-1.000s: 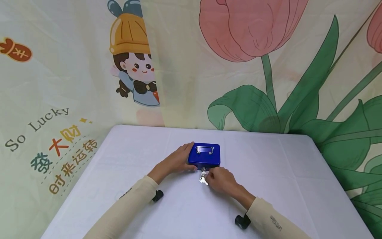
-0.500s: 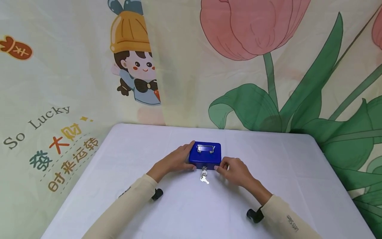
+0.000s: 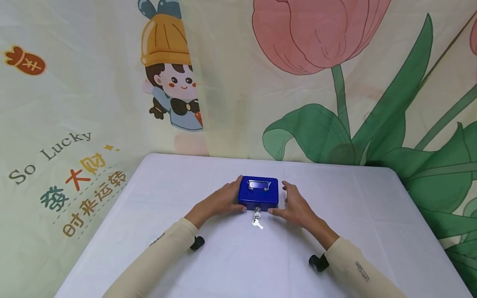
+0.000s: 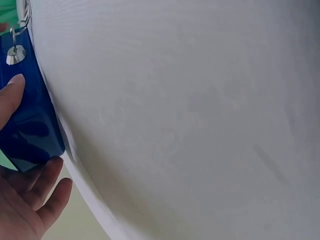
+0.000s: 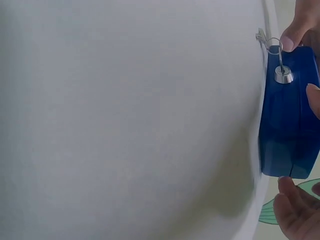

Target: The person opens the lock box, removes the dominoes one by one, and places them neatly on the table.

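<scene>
A small blue metal cash box (image 3: 258,195) with a silver folding handle sits on the white cloth, its lid down. My left hand (image 3: 222,199) holds it by the left side, thumb on the front face and fingers along the side. At the right side, my right hand (image 3: 296,207) is spread, thumb by the front right corner and index finger apart from the box. A key stands in the round silver lock (image 5: 283,75) on the front. From its ring hangs another key (image 3: 257,224). Parts of both hands fall outside the wrist views.
White cloth covers the table (image 3: 335,198), whose far edge meets a printed fabric backdrop (image 3: 231,82) with tulips and a cartoon child. Black wrist cameras (image 3: 318,263) sit below the sleeves.
My right hand has left the area beside the keys and moved right, its curled fingers spreading out along the box's right side. My left hand stays on the box.
</scene>
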A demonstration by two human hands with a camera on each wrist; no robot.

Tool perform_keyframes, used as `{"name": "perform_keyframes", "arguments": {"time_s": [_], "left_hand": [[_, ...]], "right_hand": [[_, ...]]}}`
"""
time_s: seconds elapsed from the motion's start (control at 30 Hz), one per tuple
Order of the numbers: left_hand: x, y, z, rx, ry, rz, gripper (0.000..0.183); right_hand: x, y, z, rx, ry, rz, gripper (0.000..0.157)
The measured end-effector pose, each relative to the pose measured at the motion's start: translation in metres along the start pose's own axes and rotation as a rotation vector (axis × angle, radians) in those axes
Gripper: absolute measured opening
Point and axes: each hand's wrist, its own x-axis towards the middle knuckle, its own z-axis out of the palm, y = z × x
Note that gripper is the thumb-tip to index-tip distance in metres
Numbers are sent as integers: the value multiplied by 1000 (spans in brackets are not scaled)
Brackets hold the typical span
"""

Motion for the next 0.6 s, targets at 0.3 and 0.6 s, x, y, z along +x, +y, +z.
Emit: {"name": "perform_keyframes", "arguments": {"time_s": [0.3, 0.6], "left_hand": [[0, 0, -1, 12, -7, -4, 108], [-1, 0, -2, 1, -23, -15, 105]], "right_hand": [[12, 6, 1, 5, -72, -62, 106], [14, 6, 3, 20, -86, -91, 99]]}}
